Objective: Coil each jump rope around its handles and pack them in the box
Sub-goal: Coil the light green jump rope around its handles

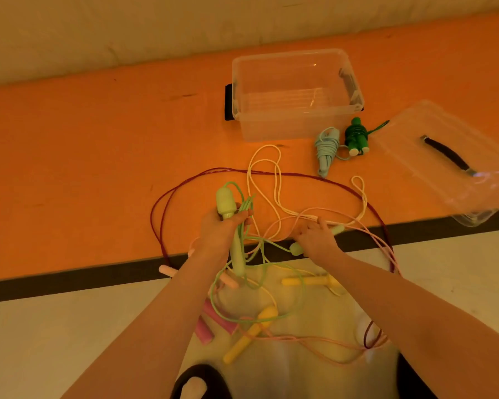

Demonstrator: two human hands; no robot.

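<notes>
Trailing loose, pale-green jump rope (244, 243)

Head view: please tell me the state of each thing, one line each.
clear box: open, empty.
lid: off, beside box.
blue rope: coiled, on table.
dark green rope: coiled, on table.
light green rope: uncoiled, handle in left hand.
right hand: on second light green handle.

Your box (297, 96) sits behind | lid (444, 156) to its right | two coiled ropes (340, 145) between them | loose ropes (271, 197) nearest you.
</notes>
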